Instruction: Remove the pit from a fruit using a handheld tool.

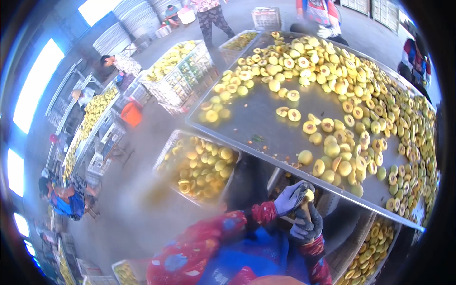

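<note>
My left hand (290, 197), in a light purple glove with dark fingers, grips a yellow-green fruit (309, 195) just below the near edge of a metal table (256, 124). Lower and to the right, my right hand (307, 222), gloved in grey, is closed around a tool's light-coloured handle (307, 210), its upper end against the fruit. The tool's working end is hidden. Many halved fruits (331, 146), some showing brown pits or hollows, lie on the table beyond both hands. Beneath my hands is a partly hidden crate (276, 180) with dark contents.
A crate of fruit halves (199, 171) stands left of my hands, another (370, 245) at lower right. Stacked white crates (181, 78) and an orange bucket (131, 114) stand farther left. Several other people are around, one (320, 17) across the table. The table's metal rim (302, 174) runs close to my hands.
</note>
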The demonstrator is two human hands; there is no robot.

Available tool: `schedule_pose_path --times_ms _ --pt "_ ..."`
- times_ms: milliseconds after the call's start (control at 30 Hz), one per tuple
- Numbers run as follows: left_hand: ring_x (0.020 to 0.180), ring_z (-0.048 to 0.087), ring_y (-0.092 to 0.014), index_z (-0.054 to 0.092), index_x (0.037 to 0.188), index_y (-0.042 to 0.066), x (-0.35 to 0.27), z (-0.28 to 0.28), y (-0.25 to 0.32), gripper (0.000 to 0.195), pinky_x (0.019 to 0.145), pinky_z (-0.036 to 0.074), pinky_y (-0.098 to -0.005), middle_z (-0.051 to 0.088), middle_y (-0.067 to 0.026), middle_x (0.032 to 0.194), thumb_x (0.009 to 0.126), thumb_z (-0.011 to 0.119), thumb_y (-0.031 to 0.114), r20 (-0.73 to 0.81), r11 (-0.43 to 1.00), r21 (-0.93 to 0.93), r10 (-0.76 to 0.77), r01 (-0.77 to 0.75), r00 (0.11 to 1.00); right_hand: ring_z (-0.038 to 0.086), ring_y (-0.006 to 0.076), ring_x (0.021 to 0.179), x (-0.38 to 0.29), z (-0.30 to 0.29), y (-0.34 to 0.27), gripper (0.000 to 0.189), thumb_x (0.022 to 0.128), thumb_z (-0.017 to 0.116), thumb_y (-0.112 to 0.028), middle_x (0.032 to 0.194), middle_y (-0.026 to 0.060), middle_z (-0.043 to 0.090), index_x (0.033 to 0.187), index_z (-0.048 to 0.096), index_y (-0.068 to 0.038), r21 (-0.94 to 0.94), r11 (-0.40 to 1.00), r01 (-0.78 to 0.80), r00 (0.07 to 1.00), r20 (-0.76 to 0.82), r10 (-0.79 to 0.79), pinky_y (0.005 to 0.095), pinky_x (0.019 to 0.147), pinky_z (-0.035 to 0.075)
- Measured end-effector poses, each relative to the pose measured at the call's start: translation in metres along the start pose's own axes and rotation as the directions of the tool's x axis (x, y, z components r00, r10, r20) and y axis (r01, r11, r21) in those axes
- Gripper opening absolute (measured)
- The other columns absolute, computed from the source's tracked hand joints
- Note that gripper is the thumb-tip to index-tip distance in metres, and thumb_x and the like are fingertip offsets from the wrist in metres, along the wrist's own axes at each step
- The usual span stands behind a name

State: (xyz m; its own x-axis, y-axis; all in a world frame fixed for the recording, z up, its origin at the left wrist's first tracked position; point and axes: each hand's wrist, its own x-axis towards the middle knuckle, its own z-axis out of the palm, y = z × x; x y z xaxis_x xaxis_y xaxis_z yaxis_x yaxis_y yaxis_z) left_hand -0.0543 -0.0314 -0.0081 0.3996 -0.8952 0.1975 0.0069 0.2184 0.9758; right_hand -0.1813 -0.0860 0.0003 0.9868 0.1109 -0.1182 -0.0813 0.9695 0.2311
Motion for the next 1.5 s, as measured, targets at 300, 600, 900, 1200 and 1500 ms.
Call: schedule_pose_path --times_ms 300,600,900,1200,1500 --pt "0.06 0.056 -0.026 0.049 0.094 0.007 -0.009 -0.046 0.018 0.018 0.054 0.044 -0.0305 0.056 -0.0122 0.073 0.082 0.042 0.019 -0.539 0.885 0.223 -0.238 0.409 0.808 0.034 0.0076 0.032 -0.013 -0.009 -0.027 0.04 0.085 0.027 -0.043 0.047 -0.0032 0.04 0.083 0.044 -0.007 -0.219 0.962 0.161 0.987 0.042 -0.156 0.0201 0.031 0.029" --pt "0.097 0.042 -0.033 0.044 0.104 0.006 0.058 -0.086 0.025 0.043 0.077 0.036 -0.0459 0.044 -0.0174 0.1 0.07 0.049 0.033 -0.298 0.325 0.881 -0.182 0.343 0.937 0.035 0.0113 0.028 -0.021 -0.019 -0.031 0.031 0.083 0.037 -0.038 0.048 0.0017 0.047 0.081 0.052 -0.012 -0.51 0.854 0.104 0.78 -0.491 -0.388 0.0227 0.026 0.027" --pt "0.097 0.043 -0.032 0.039 0.113 0.012 0.149 0.01 -0.047 0.054 0.084 0.033 -0.0443 0.042 -0.0159 0.108 0.065 0.056 0.028 0.165 0.392 0.92 -0.37 -0.008 0.914 0.037 0.017 0.032 -0.042 -0.044 -0.044 0.044 0.081 0.031 -0.047 0.049 0.0048 0.047 0.075 0.053 -0.009 -0.273 0.957 0.097 0.934 -0.308 -0.183 0.0267 0.031 0.028" --pt "0.097 0.044 -0.028 0.039 0.115 0.013 0.139 -0.004 -0.035 0.059 0.081 0.034 -0.0418 0.043 -0.0134 0.108 0.061 0.058 0.026 0.268 0.1 0.963 -0.44 -0.249 0.857 0.032 0.0143 0.028 -0.045 -0.048 -0.043 0.04 0.08 0.036 -0.048 0.042 0.0015 0.039 0.071 0.051 -0.013 -0.452 0.891 0.044 0.838 -0.469 -0.279 0.0248 0.028 0.026" --pt "0.078 0.054 -0.029 0.048 0.101 0.007 0.114 -0.04 0.009 0.047 0.065 0.044 -0.0351 0.055 -0.0145 0.085 0.062 0.059 0.03 -0.144 0.767 0.636 0.009 0.086 0.989 0.039 0.0126 0.036 -0.027 -0.004 -0.012 0.022 0.082 0.042 -0.025 0.05 0.0023 0.043 0.088 0.05 -0.006 -0.85 0.52 0.085 0.648 -0.349 -0.677 0.0235 0.034 0.032"
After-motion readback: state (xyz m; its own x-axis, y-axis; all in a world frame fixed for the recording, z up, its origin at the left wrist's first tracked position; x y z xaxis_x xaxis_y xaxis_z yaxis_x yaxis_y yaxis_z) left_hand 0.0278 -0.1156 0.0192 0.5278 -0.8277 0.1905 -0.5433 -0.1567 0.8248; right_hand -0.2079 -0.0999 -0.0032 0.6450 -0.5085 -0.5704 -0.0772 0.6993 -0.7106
